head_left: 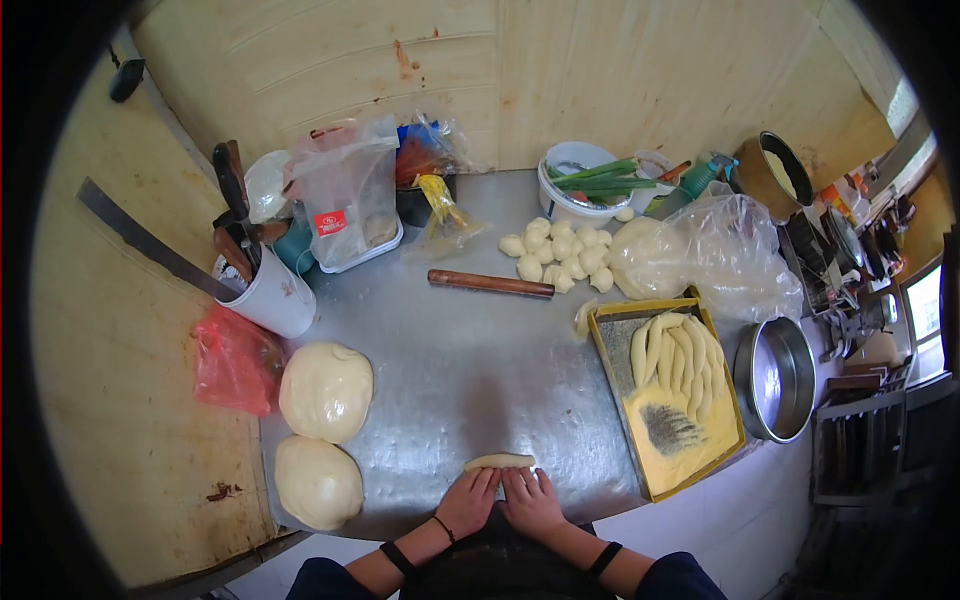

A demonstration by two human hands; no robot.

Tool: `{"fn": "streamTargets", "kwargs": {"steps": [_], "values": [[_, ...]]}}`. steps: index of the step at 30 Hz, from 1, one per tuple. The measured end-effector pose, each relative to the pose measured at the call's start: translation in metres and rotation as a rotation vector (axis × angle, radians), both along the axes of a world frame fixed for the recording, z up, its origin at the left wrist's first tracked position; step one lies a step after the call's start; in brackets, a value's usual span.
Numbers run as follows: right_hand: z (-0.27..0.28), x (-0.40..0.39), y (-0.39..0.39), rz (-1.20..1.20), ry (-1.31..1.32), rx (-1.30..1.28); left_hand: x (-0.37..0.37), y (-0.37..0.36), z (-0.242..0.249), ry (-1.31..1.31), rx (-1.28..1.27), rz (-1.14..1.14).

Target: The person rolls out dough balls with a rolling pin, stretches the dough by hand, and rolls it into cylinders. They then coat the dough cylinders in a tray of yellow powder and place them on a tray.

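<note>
A short pale dough strip (500, 461) lies crosswise near the front edge of the metal worktop (430, 400). My left hand (469, 497) reaches its left half, fingers stretched forward and the tips touching its near side. Beside it, my right hand (531, 499) touches the right half in the same way, fingers extended. Both thumbs are close together at the middle; what lies under the fingertips is hidden. Farther back, a wooden rolling pin (490, 284) rests on the worktop.
Two large dough rounds (326, 392) sit at left. A yellow-edged tray (650, 480) at right holds dough strips (680, 360) and yellow powder. Several dough balls (560, 250), a plastic bag (720, 250) and a round pan (775, 380) stand nearby. A white container (275, 295) holds knives.
</note>
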State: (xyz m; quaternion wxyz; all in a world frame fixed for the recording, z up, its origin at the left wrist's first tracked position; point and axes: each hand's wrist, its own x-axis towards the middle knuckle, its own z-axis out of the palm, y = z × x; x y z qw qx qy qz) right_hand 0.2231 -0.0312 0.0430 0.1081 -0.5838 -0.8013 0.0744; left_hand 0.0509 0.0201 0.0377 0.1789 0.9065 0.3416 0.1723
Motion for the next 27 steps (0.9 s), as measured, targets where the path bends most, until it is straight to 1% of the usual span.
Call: {"fn": "streamTargets", "kwargs": {"steps": [1, 2, 3, 4, 5, 7, 9, 11, 13, 14, 16, 17, 18, 19, 20, 21, 22, 23, 24, 25, 26, 27], "values": [[0.006, 0.001, 0.003, 0.002, 0.000, 0.007, 0.001, 0.000, 0.004, 0.044, -0.015, 0.005], [0.013, 0.003, 0.008, -0.022, 0.070, -0.055, 0.000, 0.001, 0.008, 0.042, -0.008, 0.005], [0.022, 0.007, 0.016, -0.047, 0.139, -0.116, 0.000, 0.008, 0.016, 0.072, -0.148, -0.004], [0.028, 0.011, 0.026, -0.044, 0.137, -0.112, 0.001, 0.014, 0.022, 0.102, -0.292, -0.013], [0.033, 0.015, 0.035, -0.058, 0.166, -0.077, 0.003, 0.021, 0.024, 0.102, -0.293, -0.010], [0.027, 0.014, 0.031, -0.072, 0.200, -0.059, 0.004, 0.024, 0.026, -0.061, -0.099, 0.036], [0.010, 0.012, 0.026, -0.006, 0.153, 0.044, 0.002, 0.014, 0.014, -0.081, -0.066, 0.018], [0.006, 0.013, 0.010, 0.021, 0.136, 0.061, -0.001, 0.001, 0.005, -0.102, -0.028, 0.004], [0.007, 0.013, -0.007, 0.046, 0.119, 0.077, -0.001, -0.015, 0.006, -0.043, 0.058, -0.048], [0.007, 0.013, -0.011, 0.042, 0.127, 0.040, -0.001, -0.017, 0.006, -0.043, 0.061, -0.046], [0.012, 0.017, -0.007, 0.044, 0.134, 0.011, 0.001, -0.019, 0.010, 0.082, -0.188, -0.049], [0.018, 0.021, 0.002, -0.025, 0.199, -0.169, 0.001, -0.013, 0.019, 0.082, -0.188, -0.046], [0.023, 0.024, 0.011, -0.097, 0.264, -0.351, -0.001, -0.002, 0.026, 0.002, -0.129, -0.019], [0.025, 0.023, 0.022, -0.099, 0.267, -0.356, 0.000, 0.008, 0.033, -0.076, -0.073, 0.006], [0.023, 0.019, 0.034, -0.109, 0.312, -0.187, 0.005, 0.018, 0.031, -0.114, -0.033, 0.092], [0.017, 0.014, 0.041, -0.120, 0.355, -0.013, 0.007, 0.016, 0.021, -0.111, -0.037, 0.089], [0.006, 0.010, 0.038, -0.098, 0.236, -0.022, 0.010, 0.013, 0.010, -0.093, -0.010, 0.084], [0.002, 0.010, 0.024, -0.101, 0.237, -0.018, 0.011, 0.009, 0.003, -0.077, 0.021, 0.080], [-0.001, 0.012, 0.005, -0.026, 0.188, -0.079, 0.007, -0.001, 0.005, -0.076, 0.027, 0.076], [-0.003, 0.015, -0.010, 0.047, 0.138, -0.141, -0.002, -0.019, 0.011, -0.053, -0.047, 0.031], [0.007, 0.020, -0.024, 0.100, 0.123, -0.170, -0.011, -0.033, 0.016, -0.029, -0.126, -0.013], [0.009, 0.026, -0.035, 0.097, 0.127, -0.172, -0.021, -0.040, 0.020, -0.026, -0.129, -0.015]]}}
